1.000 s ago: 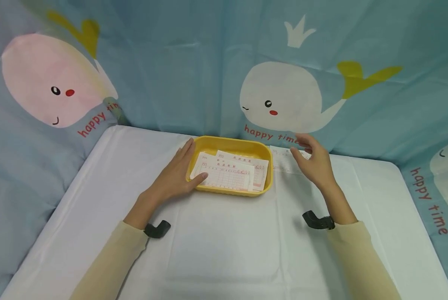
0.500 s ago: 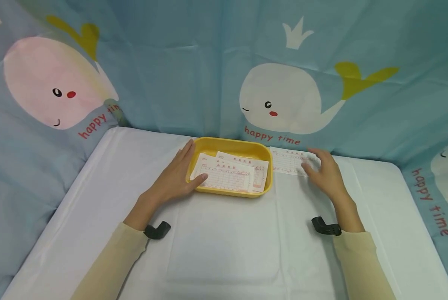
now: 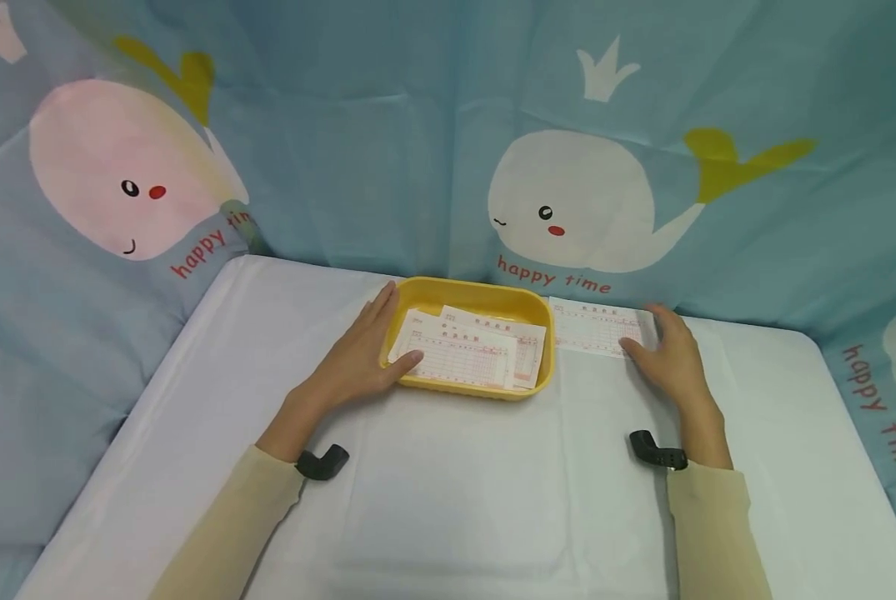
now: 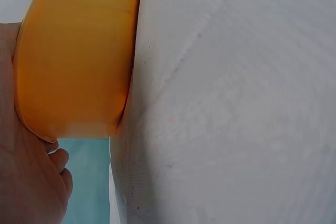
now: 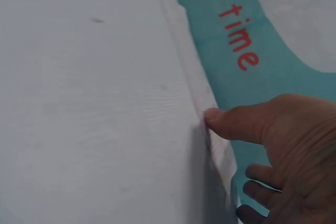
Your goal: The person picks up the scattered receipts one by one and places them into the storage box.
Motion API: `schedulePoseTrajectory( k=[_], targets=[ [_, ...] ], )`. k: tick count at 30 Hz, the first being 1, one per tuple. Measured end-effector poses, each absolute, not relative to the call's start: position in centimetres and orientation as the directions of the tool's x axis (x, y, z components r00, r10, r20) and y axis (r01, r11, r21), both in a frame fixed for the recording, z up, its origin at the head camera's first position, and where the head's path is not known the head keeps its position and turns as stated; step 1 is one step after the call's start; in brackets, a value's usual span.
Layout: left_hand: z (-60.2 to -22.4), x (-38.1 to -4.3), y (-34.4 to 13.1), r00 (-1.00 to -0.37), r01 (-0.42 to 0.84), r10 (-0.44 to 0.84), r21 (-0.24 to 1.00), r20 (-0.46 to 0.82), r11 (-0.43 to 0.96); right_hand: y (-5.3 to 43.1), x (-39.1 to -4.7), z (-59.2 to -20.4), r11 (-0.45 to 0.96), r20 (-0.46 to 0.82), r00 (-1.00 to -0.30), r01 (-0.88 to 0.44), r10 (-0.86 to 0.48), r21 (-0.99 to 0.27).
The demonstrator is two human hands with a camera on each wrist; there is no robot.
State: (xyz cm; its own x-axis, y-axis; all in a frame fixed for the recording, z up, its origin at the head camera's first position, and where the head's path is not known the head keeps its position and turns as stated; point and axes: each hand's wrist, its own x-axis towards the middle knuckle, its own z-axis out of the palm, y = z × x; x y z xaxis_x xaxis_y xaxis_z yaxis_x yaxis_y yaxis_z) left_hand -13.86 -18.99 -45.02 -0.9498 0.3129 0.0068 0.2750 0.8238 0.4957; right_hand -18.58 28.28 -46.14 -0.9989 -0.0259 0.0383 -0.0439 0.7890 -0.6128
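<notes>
Left hand (image 3: 357,362) lies flat along the left wall of the tray (image 3: 526,389), fingers straight along the rim and thumb tip on the near-left corner of the slips (image 3: 468,354) inside; it braces rather than grips. In the left wrist view the tray's yellow wall (image 4: 79,56) sits against the palm (image 4: 23,182). That hand is best left as it is, pressing lightly, so the tray does not slide on the white cloth (image 3: 448,500).

To the right, just beside the tray, one loose slip (image 3: 596,327) lies flat on the cloth near the whale curtain (image 3: 583,200). Right hand (image 3: 668,358) rests at its right end, fingers relaxed and spread, nothing pinched yet; the right wrist view shows the thumb tip (image 5: 215,116) at the paper's edge. Thin paper on cloth is hard to lift from above, I judge, so a good way is to hold it down with the fingertips, work the thumb under the edge, then pinch lightly without creasing it.
</notes>
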Motion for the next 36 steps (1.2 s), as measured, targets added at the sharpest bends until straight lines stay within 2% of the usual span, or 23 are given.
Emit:
schedulePoseTrajectory(
  k=[10, 36],
  targets=[
    [-45.0, -14.0, -19.1, -0.956, 0.253, 0.294, 0.491, -0.006, 0.834, 29.3, -19.5, -46.9, 0.774, -0.07, -0.995, -0.008, -0.068, -0.634],
    [-44.9, -14.1, -19.0, -0.949, 0.272, 0.317, 0.498, -0.006, 0.823, 28.2, -18.5, -46.8, 0.781, 0.042, -0.998, 0.008, 0.043, -0.624]
  ],
)
